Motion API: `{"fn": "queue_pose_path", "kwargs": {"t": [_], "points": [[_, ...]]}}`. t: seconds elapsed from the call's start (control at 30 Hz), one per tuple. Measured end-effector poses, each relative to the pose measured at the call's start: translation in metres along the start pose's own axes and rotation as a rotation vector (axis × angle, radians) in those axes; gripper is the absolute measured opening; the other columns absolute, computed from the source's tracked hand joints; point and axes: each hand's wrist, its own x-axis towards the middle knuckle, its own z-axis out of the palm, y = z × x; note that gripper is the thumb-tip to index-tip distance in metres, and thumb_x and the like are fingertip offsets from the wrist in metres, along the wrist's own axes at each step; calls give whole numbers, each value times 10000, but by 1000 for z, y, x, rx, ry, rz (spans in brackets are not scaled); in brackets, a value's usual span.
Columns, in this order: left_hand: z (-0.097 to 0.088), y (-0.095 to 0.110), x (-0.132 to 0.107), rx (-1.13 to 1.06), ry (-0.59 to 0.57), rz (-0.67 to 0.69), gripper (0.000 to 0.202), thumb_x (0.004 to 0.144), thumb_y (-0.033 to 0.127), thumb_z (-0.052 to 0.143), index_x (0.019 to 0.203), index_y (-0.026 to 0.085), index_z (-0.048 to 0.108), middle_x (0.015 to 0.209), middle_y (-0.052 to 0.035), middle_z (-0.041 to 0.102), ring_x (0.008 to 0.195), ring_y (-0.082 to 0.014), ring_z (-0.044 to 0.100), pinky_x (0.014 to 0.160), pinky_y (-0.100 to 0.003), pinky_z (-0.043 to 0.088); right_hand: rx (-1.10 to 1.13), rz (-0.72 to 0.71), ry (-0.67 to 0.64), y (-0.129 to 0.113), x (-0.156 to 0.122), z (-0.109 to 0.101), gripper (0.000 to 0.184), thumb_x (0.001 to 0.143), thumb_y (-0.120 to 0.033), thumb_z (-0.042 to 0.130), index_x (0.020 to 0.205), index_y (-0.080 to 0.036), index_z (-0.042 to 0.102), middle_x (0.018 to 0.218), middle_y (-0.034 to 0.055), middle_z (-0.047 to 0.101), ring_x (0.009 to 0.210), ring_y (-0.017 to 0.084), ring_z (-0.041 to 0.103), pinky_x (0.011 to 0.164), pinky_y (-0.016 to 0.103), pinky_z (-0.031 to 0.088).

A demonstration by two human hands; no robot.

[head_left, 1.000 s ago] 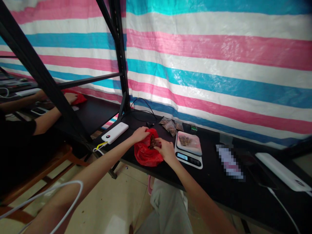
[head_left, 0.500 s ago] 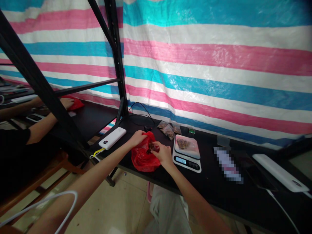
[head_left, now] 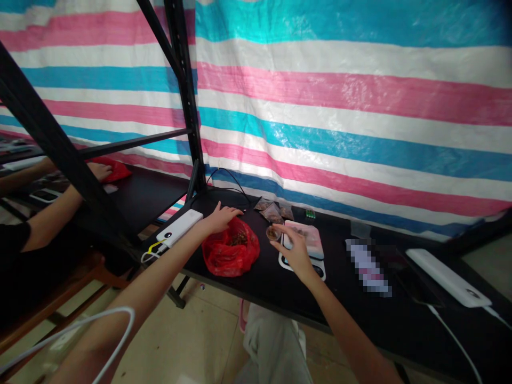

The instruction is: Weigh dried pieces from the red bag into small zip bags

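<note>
My right hand (head_left: 295, 248) pinches a small clear round cup (head_left: 273, 233) with brown bits in it. The cup is tilted, between the red bag and the scale. A white kitchen scale (head_left: 282, 261) sits partly behind that hand, its display mostly hidden. On its pan lies a clear packet (head_left: 304, 231) of brown pieces, partly covered by my fingers. My left hand (head_left: 222, 218) is open, fingers stretched out over the far edge of a red plastic bag (head_left: 230, 261). The bag stands open with dark brown pieces (head_left: 239, 238) inside.
Several small filled packets (head_left: 273, 213) lie behind the scale, beside a green item (head_left: 310, 214). A white power bank (head_left: 180, 228) rests at left; another (head_left: 448, 277) lies at right near a dark phone (head_left: 418, 285). A black post (head_left: 188, 106) rises at left; beyond it another person's hand (head_left: 99, 170) works.
My right hand has come out of the red bag with the cup and moved right, to the scale's edge. My left hand has loosened from the bag's rim, its fingers now stretched out.
</note>
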Motion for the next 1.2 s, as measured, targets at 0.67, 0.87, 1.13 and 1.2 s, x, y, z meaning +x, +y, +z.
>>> {"fn": "queue_pose_path", "kwargs": {"t": [0.67,0.87,1.13,1.2], "points": [[14,47,18,49,107,356,145,770,318,553,829,219,639,905,-28,613,907,-183,547,847,-323,339,-32,77,141,63,-62,-96,389,723,-362,634,1078,-210,586,1085,65,635,968,232,593,894,387,437],[34,43,23,154,-6,383,106,702,234,646,806,218,661,881,-34,643,888,-187,559,743,-284,333,20,155,191,79,-67,-98,437,703,-384,646,1096,-206,578,1082,77,635,972,241,585,897,413,433],[42,35,26,163,18,349,62,701,196,613,708,216,671,808,-31,654,862,-184,540,817,-327,291,134,277,280,115,-81,-87,482,683,-416,651,1101,-190,566,1073,93,633,979,243,585,929,453,410],[43,36,27,190,29,361,58,688,199,615,712,208,667,811,-39,655,862,-191,536,839,-342,285,146,292,277,120,-83,-83,488,677,-414,657,1099,-186,567,1070,98,635,977,246,587,932,456,410]]}}
